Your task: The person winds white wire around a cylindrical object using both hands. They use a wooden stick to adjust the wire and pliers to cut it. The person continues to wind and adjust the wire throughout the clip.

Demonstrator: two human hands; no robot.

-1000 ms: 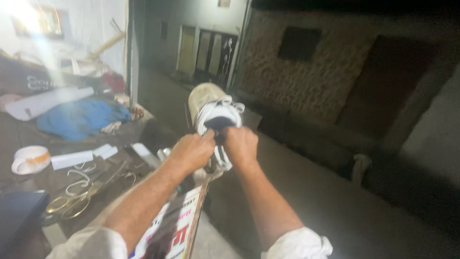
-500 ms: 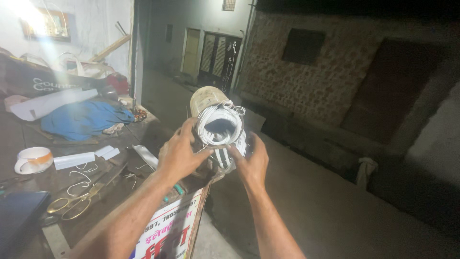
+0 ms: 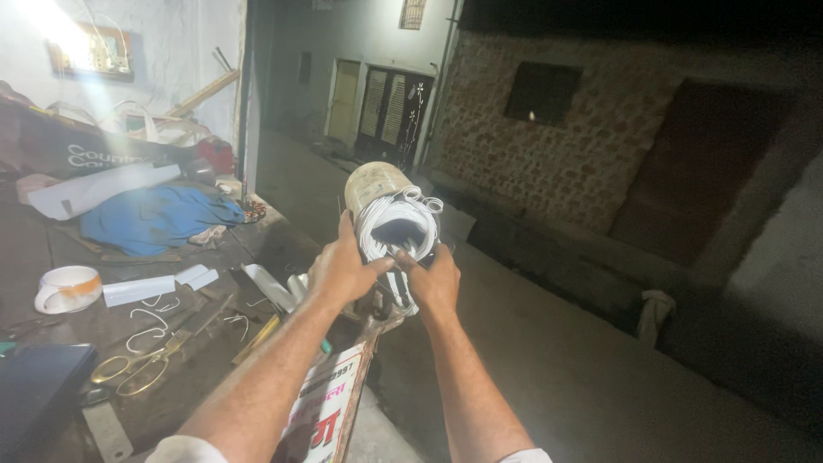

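1. I find the white sports shoe with black stripes [image 3: 396, 236] held up at centre, sole away, opening toward me.
2. Left hand [image 3: 343, 270] clasps its 9 o'clock side, fingers closed.
3. Right hand [image 3: 435, 281] grips at 5 o'clock, forefinger extended into the opening; both equally near.
4. Long axis runs upright.

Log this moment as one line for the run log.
left hand: grips shoe side | right hand: on shoe opening | scissors: on worktable
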